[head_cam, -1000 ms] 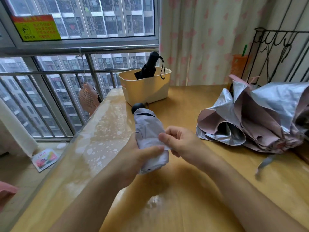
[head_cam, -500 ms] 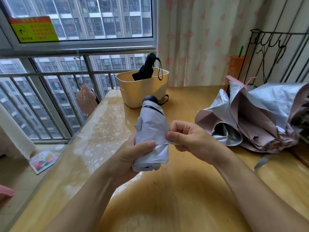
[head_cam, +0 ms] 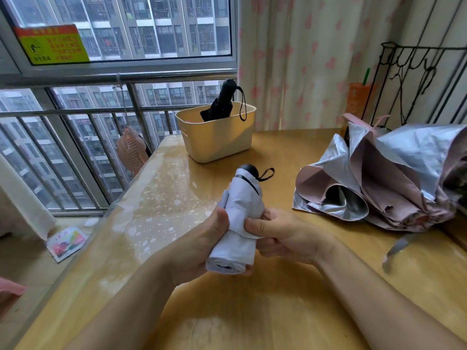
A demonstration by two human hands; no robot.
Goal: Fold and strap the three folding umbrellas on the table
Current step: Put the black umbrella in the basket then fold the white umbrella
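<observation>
Fingers of both hands, left (head_cam: 202, 248) and right (head_cam: 283, 236), curl tight around the rolled white umbrella (head_cam: 237, 223), keeping its canopy wound for strapping

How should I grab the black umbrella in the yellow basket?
Probably grip the handle of the black umbrella, coming from above: it sticks up, tilted, clear of the basket rim, while the rest sits down inside.
</observation>
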